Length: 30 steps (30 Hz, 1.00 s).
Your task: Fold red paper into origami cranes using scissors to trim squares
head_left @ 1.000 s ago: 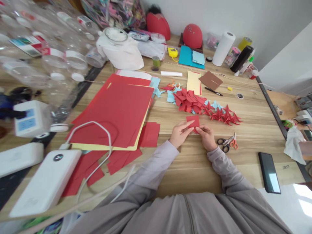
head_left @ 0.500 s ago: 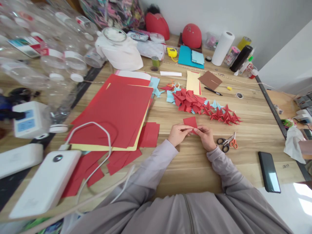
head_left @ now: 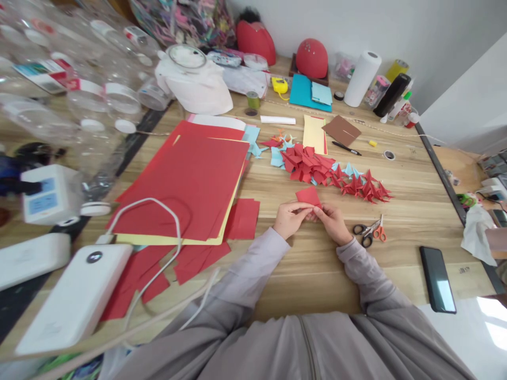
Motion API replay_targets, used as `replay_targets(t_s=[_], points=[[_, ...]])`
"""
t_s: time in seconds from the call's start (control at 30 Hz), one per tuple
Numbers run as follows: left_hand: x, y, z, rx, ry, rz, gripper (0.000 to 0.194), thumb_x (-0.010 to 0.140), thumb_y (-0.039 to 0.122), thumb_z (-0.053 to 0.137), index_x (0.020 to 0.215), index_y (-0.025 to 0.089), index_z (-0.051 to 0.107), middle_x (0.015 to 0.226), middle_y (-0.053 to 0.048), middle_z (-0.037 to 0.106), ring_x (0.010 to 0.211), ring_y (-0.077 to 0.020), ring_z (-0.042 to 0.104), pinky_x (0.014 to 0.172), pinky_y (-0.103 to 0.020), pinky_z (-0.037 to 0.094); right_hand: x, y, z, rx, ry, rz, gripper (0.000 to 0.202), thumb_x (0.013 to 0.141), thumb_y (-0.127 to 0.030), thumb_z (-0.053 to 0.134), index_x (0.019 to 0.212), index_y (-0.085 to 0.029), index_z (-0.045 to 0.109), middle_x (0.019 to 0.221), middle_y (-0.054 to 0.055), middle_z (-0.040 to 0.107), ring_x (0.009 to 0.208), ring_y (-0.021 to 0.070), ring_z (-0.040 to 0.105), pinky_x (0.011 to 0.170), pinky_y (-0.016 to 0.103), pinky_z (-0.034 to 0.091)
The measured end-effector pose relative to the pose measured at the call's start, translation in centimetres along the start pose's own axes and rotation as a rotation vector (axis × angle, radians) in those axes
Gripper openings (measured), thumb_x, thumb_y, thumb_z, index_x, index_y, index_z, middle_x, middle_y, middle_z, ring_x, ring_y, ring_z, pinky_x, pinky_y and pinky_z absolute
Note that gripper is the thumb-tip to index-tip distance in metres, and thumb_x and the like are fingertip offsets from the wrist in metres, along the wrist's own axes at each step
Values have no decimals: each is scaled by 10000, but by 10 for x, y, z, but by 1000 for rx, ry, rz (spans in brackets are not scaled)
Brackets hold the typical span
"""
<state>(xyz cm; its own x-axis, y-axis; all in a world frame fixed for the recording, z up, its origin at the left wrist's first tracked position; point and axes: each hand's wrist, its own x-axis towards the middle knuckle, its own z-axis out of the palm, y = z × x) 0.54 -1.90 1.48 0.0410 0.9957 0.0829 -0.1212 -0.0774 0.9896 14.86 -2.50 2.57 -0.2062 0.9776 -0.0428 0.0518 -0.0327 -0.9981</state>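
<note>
A small red paper square point(head_left: 309, 196) is pinched between both hands near the middle of the table. My left hand point(head_left: 290, 219) grips its lower left edge with thumb and fingers. On the right, my right hand point(head_left: 332, 222) pinches the lower right corner, its thumb close to the left fingertips. Just beyond the hands lie folded red paper shapes point(head_left: 307, 163), with light blue ones point(head_left: 350, 170) among them. Scissors with black handles point(head_left: 366, 232) and orange-handled scissors point(head_left: 380, 232) rest right of my right hand.
Large red sheets point(head_left: 198, 184) and cut red pieces point(head_left: 242, 219) lie at left, beside a white power bank point(head_left: 75, 298) with a cable. A phone point(head_left: 438, 278) lies at right. Plastic bottles point(head_left: 122, 105) crowd the far left. Another person's arm point(head_left: 498, 238) shows at the right edge.
The red paper square has tilted slightly to the left in my fingers. Both hands stay in nearly the same place.
</note>
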Motion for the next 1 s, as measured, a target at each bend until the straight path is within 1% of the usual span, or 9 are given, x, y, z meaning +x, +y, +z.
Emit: replay_targets(t_s=[0.2, 0.37, 0.6, 0.8, 1.0], points=[[0, 2, 2, -54, 7, -64, 164, 662, 306, 713, 714, 150, 719, 650, -44, 693, 524, -134, 615, 557, -274, 542, 0, -1, 0, 23, 15, 24, 327, 735, -505, 639, 640, -194, 661, 613, 8, 666, 563, 126, 571, 568, 258, 459], [0, 3, 2, -89, 0, -120, 182, 653, 303, 720, 736, 142, 716, 604, -36, 683, 525, -138, 619, 577, -282, 547, 0, 4, 0, 12, 12, -11, 309, 762, -486, 621, 658, -198, 661, 598, 1, 655, 574, 127, 578, 570, 255, 458], [-1, 4, 4, -122, 16, -174, 180, 632, 277, 727, 731, 128, 708, 550, -22, 660, 486, -121, 597, 532, -256, 522, 0, 9, -1, -38, 67, -12, 341, 760, -496, 623, 630, -181, 616, 546, -7, 601, 508, 107, 525, 516, 240, 416], [0, 5, 3, -126, 15, -177, 196, 631, 287, 727, 725, 119, 694, 530, -16, 644, 464, -111, 582, 506, -244, 505, -1, 5, -2, 5, -43, 13, 324, 752, -501, 629, 706, -180, 634, 648, 11, 652, 599, 130, 577, 590, 265, 465], [0, 2, 3, -151, 7, -198, 179, 629, 262, 726, 729, 118, 692, 521, -15, 639, 456, -105, 576, 479, -228, 487, -2, 6, -2, -26, -13, 8, 332, 742, -505, 634, 680, -180, 601, 619, 3, 619, 578, 127, 554, 569, 269, 451]])
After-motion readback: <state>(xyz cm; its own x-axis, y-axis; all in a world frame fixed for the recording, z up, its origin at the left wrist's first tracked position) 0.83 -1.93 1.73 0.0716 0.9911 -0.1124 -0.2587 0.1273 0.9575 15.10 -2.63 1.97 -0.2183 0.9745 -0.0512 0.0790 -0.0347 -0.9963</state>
